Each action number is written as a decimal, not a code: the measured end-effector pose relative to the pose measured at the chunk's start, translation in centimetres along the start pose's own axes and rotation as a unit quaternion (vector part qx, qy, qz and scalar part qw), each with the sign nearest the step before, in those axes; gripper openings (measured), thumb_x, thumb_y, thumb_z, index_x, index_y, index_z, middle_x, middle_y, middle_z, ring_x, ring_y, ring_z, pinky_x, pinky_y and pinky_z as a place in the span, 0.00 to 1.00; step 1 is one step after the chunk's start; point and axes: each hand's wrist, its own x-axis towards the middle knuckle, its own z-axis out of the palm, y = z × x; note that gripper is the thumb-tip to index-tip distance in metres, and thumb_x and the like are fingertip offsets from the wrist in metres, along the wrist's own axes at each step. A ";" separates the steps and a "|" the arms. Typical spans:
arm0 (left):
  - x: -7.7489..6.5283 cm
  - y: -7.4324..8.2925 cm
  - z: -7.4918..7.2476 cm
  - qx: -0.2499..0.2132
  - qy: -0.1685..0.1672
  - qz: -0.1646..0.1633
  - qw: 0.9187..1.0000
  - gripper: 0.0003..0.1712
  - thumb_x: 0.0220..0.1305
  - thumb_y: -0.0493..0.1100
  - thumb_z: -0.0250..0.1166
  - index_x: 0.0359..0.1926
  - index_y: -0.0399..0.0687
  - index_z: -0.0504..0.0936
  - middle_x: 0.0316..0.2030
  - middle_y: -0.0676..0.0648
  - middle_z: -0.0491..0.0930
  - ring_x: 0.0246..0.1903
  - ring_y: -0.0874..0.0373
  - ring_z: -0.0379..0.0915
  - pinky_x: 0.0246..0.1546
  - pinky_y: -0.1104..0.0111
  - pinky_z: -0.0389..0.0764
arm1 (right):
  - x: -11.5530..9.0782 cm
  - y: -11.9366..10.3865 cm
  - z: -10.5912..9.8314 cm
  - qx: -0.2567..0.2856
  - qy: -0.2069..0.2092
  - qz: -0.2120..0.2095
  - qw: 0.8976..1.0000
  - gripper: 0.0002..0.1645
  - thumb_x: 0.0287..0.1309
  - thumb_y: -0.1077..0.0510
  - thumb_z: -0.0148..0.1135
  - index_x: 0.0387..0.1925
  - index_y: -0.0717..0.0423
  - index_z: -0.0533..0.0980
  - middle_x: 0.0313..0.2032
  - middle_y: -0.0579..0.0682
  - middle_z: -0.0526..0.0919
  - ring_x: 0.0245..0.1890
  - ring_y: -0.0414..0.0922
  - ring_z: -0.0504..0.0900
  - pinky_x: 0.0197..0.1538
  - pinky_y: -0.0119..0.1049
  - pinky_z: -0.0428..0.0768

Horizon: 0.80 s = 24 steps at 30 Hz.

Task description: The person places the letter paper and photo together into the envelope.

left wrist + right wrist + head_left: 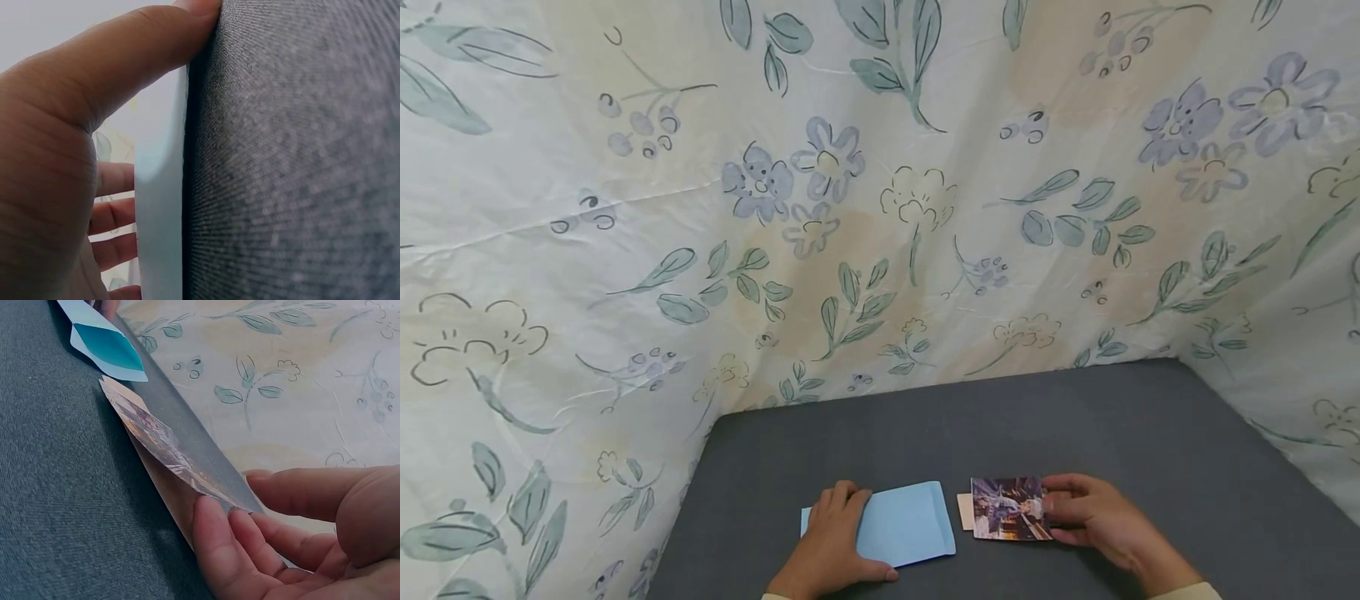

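Observation:
A light blue envelope (904,525) lies on the dark table, and my left hand (831,542) grips it across its left part. The left thumb (125,56) is at the near edge, with the other fingers at the far edge. In the right wrist view the envelope's mouth (112,349) gapes toward the right hand. My right hand (1097,521) pinches a colourful photo print (1009,508) by its right end. Behind the print, a beige piece of paper (965,512) sticks out on the left, near the envelope's mouth. Most of that paper is hidden.
The dark grey cloth-covered table (940,433) extends behind and to both sides of the hands. A white floral fabric (880,208) hangs as a wall along its back and sides.

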 end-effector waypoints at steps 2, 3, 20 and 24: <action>-0.1 -0.1 0.0 -0.003 0.001 0.002 1.000 0.66 0.42 0.81 0.82 0.73 0.45 0.77 0.61 0.47 0.67 0.61 0.43 0.63 0.62 0.37 0.66 | 0.0 -0.1 0.3 -0.001 0.009 0.001 1.000 0.37 0.75 0.62 0.68 0.72 0.80 0.64 0.52 0.59 0.79 0.47 0.51 0.84 0.48 0.52 0.87; -0.1 -0.1 0.0 -0.004 0.002 0.002 1.000 0.67 0.42 0.81 0.82 0.73 0.44 0.77 0.61 0.47 0.67 0.61 0.43 0.63 0.62 0.37 0.66 | 0.0 -0.1 0.5 -0.003 0.015 0.001 1.000 0.36 0.74 0.63 0.69 0.72 0.80 0.65 0.51 0.59 0.78 0.47 0.51 0.84 0.48 0.52 0.87; -0.2 -0.6 0.6 -0.006 0.004 0.000 1.000 0.68 0.40 0.82 0.82 0.73 0.46 0.76 0.62 0.46 0.67 0.63 0.41 0.62 0.62 0.36 0.67 | -0.2 0.6 2.6 -0.017 0.057 -0.010 0.998 0.33 0.67 0.69 0.69 0.68 0.80 0.68 0.45 0.58 0.77 0.42 0.51 0.84 0.43 0.50 0.88; -0.3 -0.6 0.6 -0.004 0.000 -0.004 1.000 0.68 0.40 0.82 0.82 0.73 0.46 0.76 0.62 0.46 0.67 0.63 0.42 0.62 0.62 0.36 0.67 | 0.0 1.1 2.8 -0.019 0.066 -0.013 0.998 0.31 0.66 0.70 0.68 0.67 0.77 0.70 0.44 0.57 0.78 0.40 0.52 0.85 0.42 0.51 0.87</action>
